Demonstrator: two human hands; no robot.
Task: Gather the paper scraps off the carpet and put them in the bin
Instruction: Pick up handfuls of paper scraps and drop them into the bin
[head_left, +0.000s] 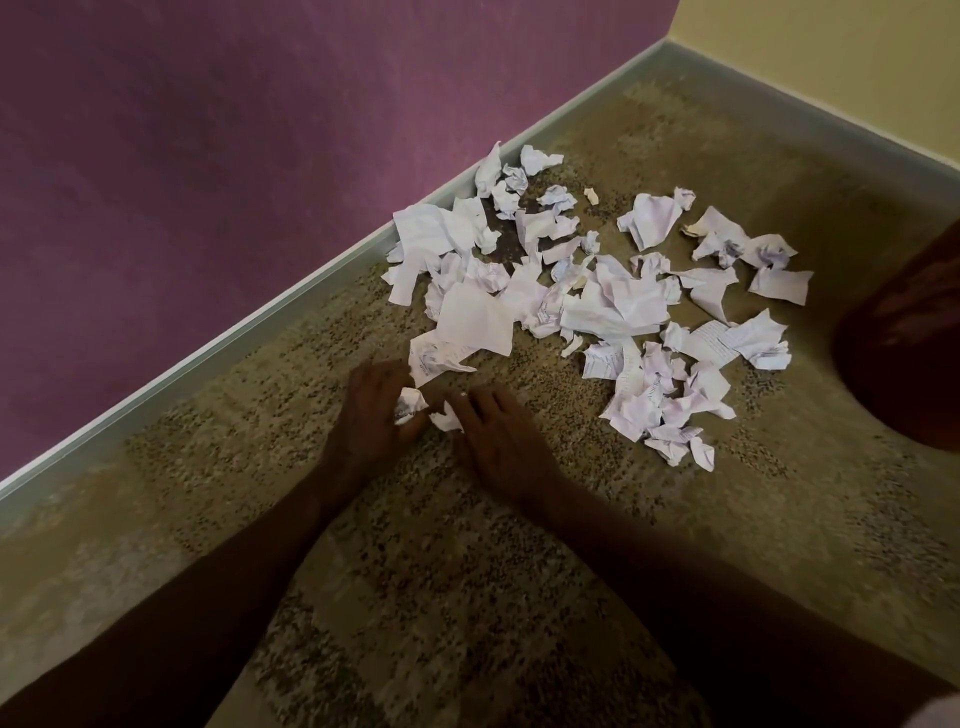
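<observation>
Several torn and crumpled white paper scraps (587, 296) lie spread over the speckled beige carpet (426, 561), from the wall out toward the right. My left hand (371, 415) curls round a small crumpled scrap (410, 405) at the near left end of the pile. My right hand (501, 441) lies beside it, fingers fairly straight, its fingertips touching another small scrap (447, 418). The dark red rounded bin (904, 353) stands at the right edge, partly cut off.
A purple wall (234, 156) with a pale skirting board (260, 322) runs diagonally along the left. A cream wall (831, 67) closes the far right corner. Bare carpet stretches toward me between my forearms.
</observation>
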